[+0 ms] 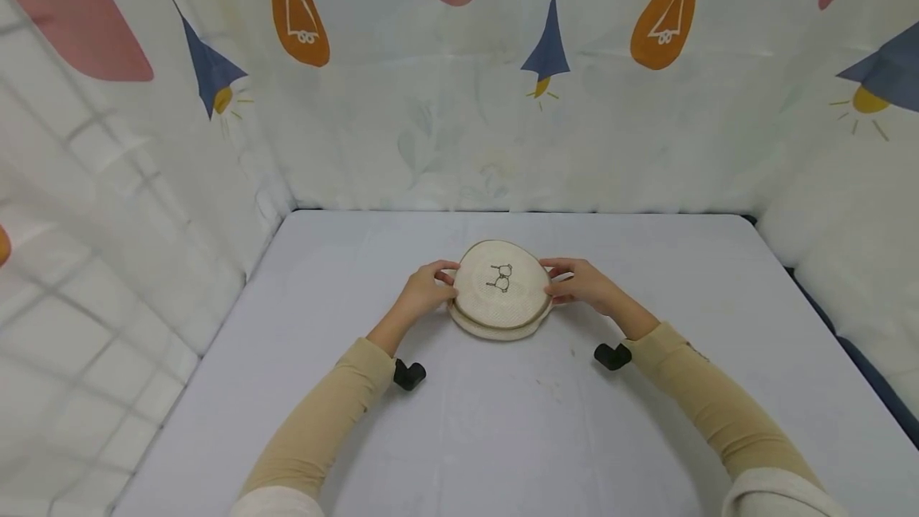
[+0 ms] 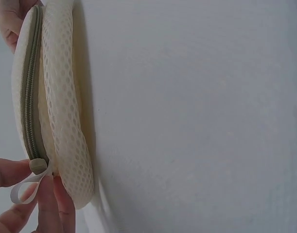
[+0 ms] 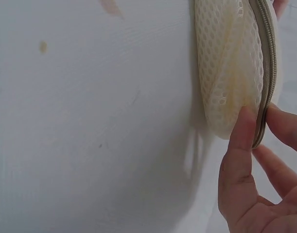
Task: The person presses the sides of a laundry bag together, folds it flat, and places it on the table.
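A round cream mesh laundry bag (image 1: 477,300) lies at the middle of the table, its flat lid marked with a small dark line drawing. My left hand (image 1: 425,287) pinches the bag's left edge. In the left wrist view, its fingertips are at the end of the zipper (image 2: 29,92), by a beige tab (image 2: 38,166) and a white ribbon loop (image 2: 23,192). On the opposite edge, my right hand (image 1: 585,286) pinches the olive zipper rim (image 3: 268,63) between thumb and fingers. Soft honeycomb mesh (image 3: 231,63) bulges below that rim. The bag's inside is hidden.
A white cloth covers the table (image 1: 495,429). Printed curtains (image 1: 467,126) hang along its back and sides. Black wrist-camera mounts (image 1: 410,375) sit under both wrists. A small yellowish spot (image 3: 43,47) marks the cloth in the right wrist view.
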`<state>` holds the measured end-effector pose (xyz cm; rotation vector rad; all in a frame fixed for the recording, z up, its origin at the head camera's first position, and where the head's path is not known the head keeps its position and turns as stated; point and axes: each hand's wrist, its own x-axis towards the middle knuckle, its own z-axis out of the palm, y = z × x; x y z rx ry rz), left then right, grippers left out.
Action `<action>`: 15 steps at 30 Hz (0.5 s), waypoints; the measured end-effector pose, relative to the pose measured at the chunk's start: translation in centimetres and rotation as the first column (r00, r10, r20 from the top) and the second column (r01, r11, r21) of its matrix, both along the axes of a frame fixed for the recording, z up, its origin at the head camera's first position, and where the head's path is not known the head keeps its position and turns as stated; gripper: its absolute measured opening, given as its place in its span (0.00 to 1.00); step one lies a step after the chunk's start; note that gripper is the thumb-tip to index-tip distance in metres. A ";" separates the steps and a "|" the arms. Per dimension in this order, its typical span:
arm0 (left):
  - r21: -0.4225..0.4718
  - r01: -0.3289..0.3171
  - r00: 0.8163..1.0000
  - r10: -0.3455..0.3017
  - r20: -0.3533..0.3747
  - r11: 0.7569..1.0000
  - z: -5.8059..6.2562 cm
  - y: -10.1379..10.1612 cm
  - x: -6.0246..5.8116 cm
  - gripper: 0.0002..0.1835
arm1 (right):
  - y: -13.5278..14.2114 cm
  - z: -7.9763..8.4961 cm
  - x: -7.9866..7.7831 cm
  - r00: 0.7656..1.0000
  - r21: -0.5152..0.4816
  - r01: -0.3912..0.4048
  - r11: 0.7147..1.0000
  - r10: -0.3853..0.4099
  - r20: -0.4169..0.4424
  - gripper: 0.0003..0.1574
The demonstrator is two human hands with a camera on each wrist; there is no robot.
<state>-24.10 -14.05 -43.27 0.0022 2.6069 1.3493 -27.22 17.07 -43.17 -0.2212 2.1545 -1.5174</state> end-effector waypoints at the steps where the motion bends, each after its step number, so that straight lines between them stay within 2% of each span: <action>1: -0.001 -0.001 1.000 0.001 -0.002 1.000 0.1 0.0 0.0 0.27 | 0.0 0.0 0.0 1.000 0.006 -0.002 1.000 0.002 -0.007 0.42; 5: 0.014 0.001 1.000 -0.001 0.004 1.000 0.5 0.1 0.2 0.27 | 0.1 0.3 0.1 0.999 0.053 -0.009 0.999 0.011 -0.049 0.42; 9: 0.005 0.017 1.000 -0.017 0.000 1.000 0.5 -0.1 0.3 0.28 | 0.2 0.3 0.3 0.991 0.131 -0.013 0.991 0.030 -0.129 0.40; 15: -0.036 0.047 0.997 -0.050 -0.067 0.998 0.3 -0.1 0.6 0.27 | 0.1 0.5 0.8 0.958 0.239 -0.033 0.970 0.099 -0.269 0.37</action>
